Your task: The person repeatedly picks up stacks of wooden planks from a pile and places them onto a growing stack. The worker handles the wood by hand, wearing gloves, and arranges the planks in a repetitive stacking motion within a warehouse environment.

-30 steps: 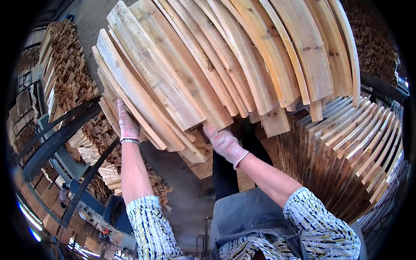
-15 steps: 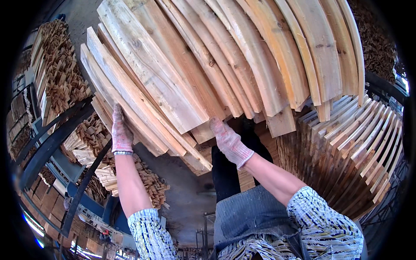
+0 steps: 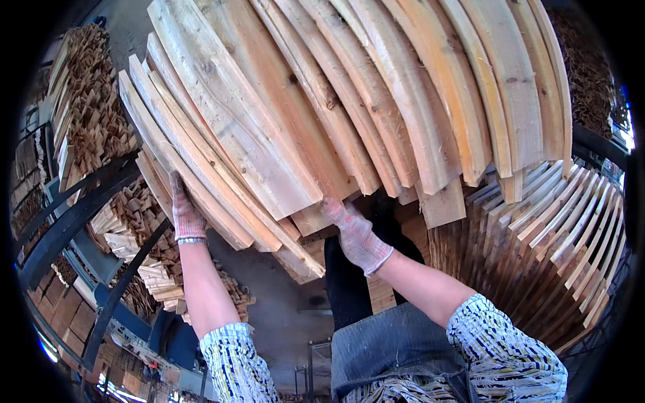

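Observation:
Long, pale wooden boards [image 3: 262, 121] lie side by side in a broad stack in front of me, their near ends uneven. My left hand [image 3: 188, 213], in a pinkish knit glove, rests against the outer edge of the leftmost boards, fingers stretched along the wood and partly hidden by it. My right hand [image 3: 356, 236] wears a matching glove with a dirty fingertip area. Its closed fingers are on the near end of a wide board [image 3: 279, 178], at the corner; the fingertips are partly hidden there.
At the right stands another stack of thin boards [image 3: 537, 248], fanned on edge. Dark metal bars [image 3: 74, 201] run along the left, beside piles of short wood pieces [image 3: 101, 114]. Grey floor [image 3: 275, 295] shows below the boards, left of my dark-trousered legs [image 3: 349, 275].
The boards' near ends sit slightly lower in view, most clearly at the right. My right hand appears a little lower too, still at the board's corner. My left hand keeps its place along the edge.

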{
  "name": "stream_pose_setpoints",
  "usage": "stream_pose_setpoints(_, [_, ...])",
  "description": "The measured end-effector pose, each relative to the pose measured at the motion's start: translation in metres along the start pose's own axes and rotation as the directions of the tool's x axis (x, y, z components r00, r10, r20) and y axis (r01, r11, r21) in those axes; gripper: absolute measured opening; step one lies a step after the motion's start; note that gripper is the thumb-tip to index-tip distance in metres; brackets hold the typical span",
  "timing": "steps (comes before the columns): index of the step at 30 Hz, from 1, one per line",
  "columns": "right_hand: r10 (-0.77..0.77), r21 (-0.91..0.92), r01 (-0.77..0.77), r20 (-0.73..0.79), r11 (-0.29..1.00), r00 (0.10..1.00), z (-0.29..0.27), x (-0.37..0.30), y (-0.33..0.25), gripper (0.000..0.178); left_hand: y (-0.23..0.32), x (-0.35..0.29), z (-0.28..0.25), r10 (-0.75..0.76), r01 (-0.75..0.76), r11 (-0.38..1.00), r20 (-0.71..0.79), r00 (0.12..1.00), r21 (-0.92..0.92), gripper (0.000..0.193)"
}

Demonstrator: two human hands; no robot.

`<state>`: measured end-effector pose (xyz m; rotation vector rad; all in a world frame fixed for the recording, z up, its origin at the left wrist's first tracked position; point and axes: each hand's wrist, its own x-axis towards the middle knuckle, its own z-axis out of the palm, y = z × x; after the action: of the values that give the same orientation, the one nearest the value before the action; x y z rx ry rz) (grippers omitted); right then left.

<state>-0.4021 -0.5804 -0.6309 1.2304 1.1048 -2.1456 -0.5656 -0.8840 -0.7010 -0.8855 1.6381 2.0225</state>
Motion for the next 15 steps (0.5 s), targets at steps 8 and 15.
stream_pose_setpoints(8, [0.107, 0.057, -0.101, -0.123, 0.993, 0.987, -0.035, -0.107, 0.018, 0.065, 0.017, -0.138, 0.037, -0.254, 0.275, 0.921, -0.112, 0.961, 0.275, 0.092])
stream_pose_setpoints(15, [0.295, -0.202, -0.309, -0.094, 0.929, 0.951, -0.086, -0.266, 0.025, 0.080, -0.018, -0.291, 0.001, -0.526, 0.525, 0.849, -0.220, 0.822, -0.066, 0.087])
